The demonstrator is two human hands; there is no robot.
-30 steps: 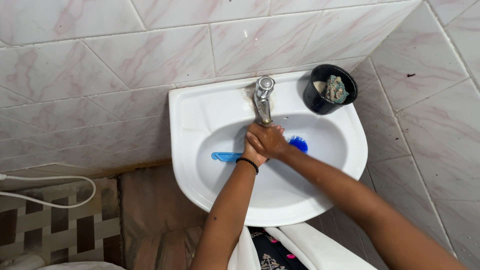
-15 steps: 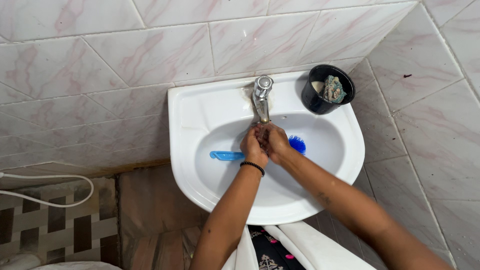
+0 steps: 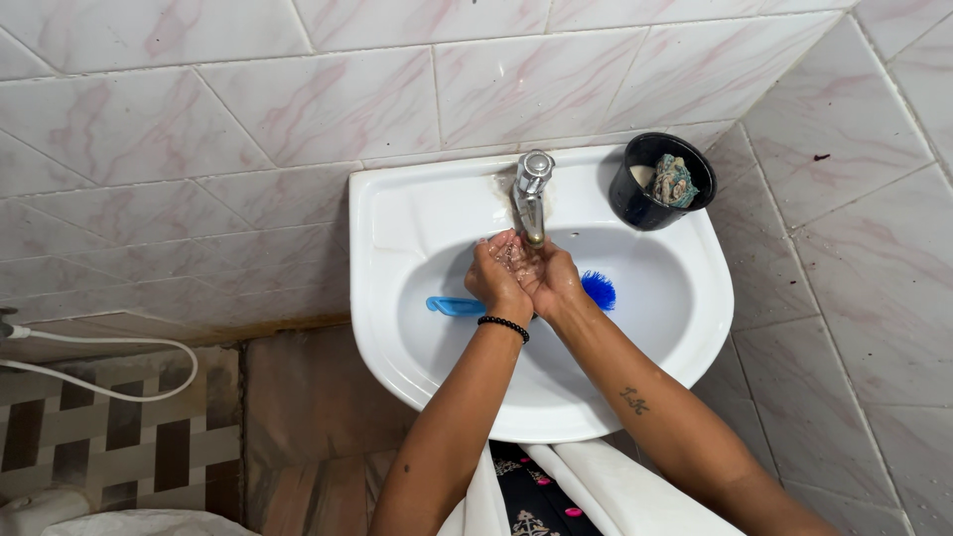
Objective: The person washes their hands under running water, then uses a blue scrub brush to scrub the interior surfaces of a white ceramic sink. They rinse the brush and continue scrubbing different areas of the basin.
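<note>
Head cam: left hand (image 3: 496,281) & right hand (image 3: 548,278) are cupped together under the tap (image 3: 530,199), mid frame, fingers loosely curled, holding just water. Blue brush (image 3: 596,290) lies in the sink (image 3: 397,228) behind them. It's prob light, stiff, wet & slippy; grab its handle, left of the hands.

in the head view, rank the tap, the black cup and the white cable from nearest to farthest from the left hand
1. Tap: just above the left hand, at the back of the sink.
2. Black cup: on the sink's rim, up and to the right, past the right hand.
3. White cable: far off to the left, outside the sink, over the patterned floor.
</note>
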